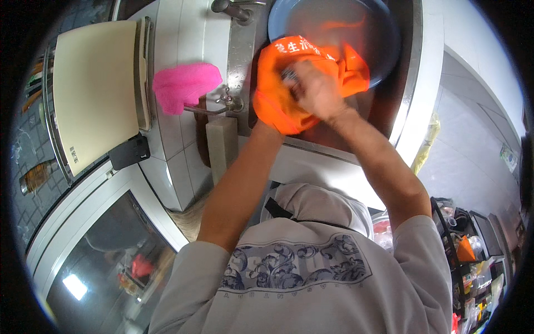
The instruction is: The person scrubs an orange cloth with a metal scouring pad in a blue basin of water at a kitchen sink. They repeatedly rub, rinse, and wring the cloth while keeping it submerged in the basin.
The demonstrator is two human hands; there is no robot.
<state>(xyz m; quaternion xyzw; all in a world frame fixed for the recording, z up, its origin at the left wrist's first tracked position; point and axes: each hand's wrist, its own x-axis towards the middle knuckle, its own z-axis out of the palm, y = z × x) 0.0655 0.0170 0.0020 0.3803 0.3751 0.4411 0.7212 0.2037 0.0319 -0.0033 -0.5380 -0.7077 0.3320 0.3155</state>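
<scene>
An orange cloth (275, 104) bearing white writing is bunched over the sink (254, 54), partly at the rim of a blue basin (392, 46) that holds cloudy liquid. The cloth covers my left hand, whose fingers are hidden; only the wrist shows below it. My right hand (319, 89) is blurred and lies over the cloth, its fingers curled around a small dark, patterned object (289, 76), which I cannot name. This object touches the cloth's inner folds.
Left of the sink, a pink cloth (185, 85) hangs by a metal tap (227, 102). Another tap (238, 11) stands at the top. A cream-coloured board (98, 92) is farther left. A glass-panelled door (112, 259) is lower left, and a loaded rack (459, 263) lower right.
</scene>
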